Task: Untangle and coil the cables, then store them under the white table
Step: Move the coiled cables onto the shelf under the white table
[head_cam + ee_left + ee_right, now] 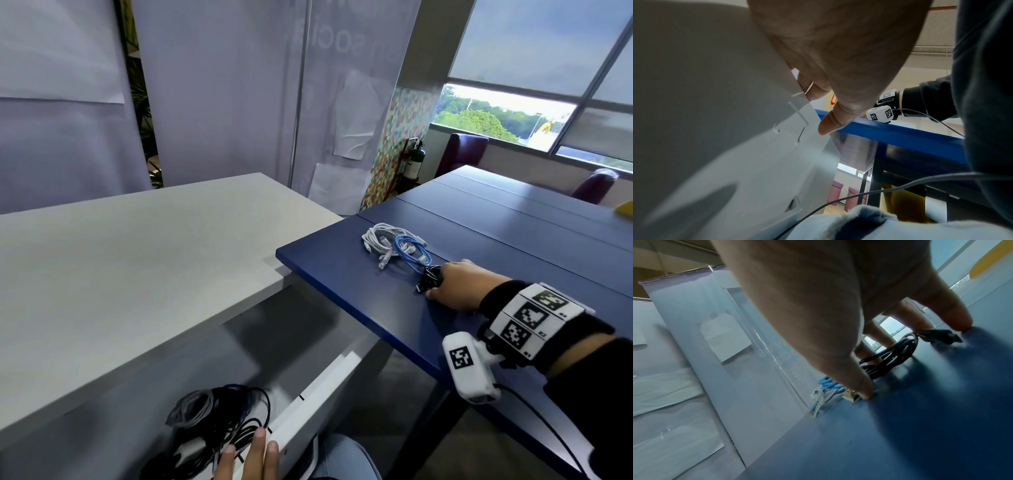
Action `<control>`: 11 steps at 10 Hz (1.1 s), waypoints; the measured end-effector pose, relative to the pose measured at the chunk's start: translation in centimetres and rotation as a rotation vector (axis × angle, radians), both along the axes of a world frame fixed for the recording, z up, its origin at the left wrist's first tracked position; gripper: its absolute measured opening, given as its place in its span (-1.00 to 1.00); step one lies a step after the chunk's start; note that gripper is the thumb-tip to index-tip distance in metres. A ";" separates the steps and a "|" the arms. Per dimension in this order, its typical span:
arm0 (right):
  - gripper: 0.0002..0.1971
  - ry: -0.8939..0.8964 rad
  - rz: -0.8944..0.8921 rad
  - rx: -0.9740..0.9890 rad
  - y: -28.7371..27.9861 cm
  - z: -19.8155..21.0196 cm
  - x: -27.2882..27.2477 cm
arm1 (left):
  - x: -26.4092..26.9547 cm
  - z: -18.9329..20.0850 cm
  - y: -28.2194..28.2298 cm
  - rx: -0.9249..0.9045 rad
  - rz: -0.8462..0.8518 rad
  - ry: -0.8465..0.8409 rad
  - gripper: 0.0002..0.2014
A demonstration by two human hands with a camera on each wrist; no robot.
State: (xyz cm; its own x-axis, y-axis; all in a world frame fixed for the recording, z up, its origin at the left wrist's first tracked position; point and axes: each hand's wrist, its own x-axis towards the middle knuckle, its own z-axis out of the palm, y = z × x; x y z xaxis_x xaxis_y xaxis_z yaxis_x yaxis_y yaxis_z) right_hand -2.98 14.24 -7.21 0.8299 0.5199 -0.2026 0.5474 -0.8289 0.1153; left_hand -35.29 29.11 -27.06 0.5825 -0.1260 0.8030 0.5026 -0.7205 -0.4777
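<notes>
Drawer under white worktop [137,246] held open; black cable reached for on blue worktop [479,219].
Coils already stored in drawer [315,404]. Left hand [253,459] is laid on drawer front, fingers straight. Right hand [455,284] is curled down over black cable [894,352], fingertips around it; closed grip not confirmed. Risk: white cable [376,238] and blue cable [409,248] touch it, so a lift may drag them off.
</notes>
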 end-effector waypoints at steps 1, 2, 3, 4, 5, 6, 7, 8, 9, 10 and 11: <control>-0.76 -0.053 0.014 -0.020 -0.2 0.3 -0.1 | 2.5 -3.3 -1.6 -1.117 -0.262 0.113 -0.70; -0.78 -0.072 0.049 -0.025 -0.3 0.6 -0.6 | 2.1 -5.6 -2.0 -0.961 -0.197 0.042 -0.58; -0.90 -0.102 0.063 0.036 -0.4 1.1 -1.3 | 1.2 -7.4 -4.4 -0.716 -0.053 0.069 -0.66; -0.91 -0.148 0.111 0.093 -0.6 2.1 -2.5 | 0.2 -7.0 -5.9 -0.516 -0.005 -0.015 -0.68; -0.92 -0.174 0.199 0.100 -0.3 3.2 -4.2 | -0.1 -5.4 -6.4 -0.372 0.019 -0.009 -0.73; -0.93 -0.125 0.319 0.133 0.7 4.7 -6.9 | -0.4 -3.9 -7.2 -0.407 0.062 -0.018 -0.70; -0.89 -0.039 0.451 0.162 2.5 5.7 -10.0 | -0.9 -3.2 -8.0 -0.468 0.045 0.020 -0.72; -0.90 0.045 0.574 0.181 5.2 5.8 -13.0 | -1.6 -3.0 -8.7 -0.566 0.038 0.046 -0.68; -0.90 0.102 0.678 0.091 8.5 4.6 -15.4 | -1.9 -2.4 -9.3 -0.635 0.055 0.066 -0.66; -0.85 0.146 0.777 -0.022 12.0 1.9 -17.1 | -2.3 -1.6 -9.7 -0.735 0.063 0.092 -0.64; -0.78 0.130 0.827 -0.221 15.0 -1.3 -18.4 | -2.3 -1.7 -9.8 -0.783 0.064 0.095 -0.64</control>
State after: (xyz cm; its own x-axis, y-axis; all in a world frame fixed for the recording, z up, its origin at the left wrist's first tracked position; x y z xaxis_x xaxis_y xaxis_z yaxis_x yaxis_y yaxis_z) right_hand -21.43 29.20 -8.50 0.1657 0.8840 -0.4372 0.9847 -0.1245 0.1215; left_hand -37.62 19.35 -28.79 0.6402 0.4918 0.5902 0.5373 -0.8357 0.1135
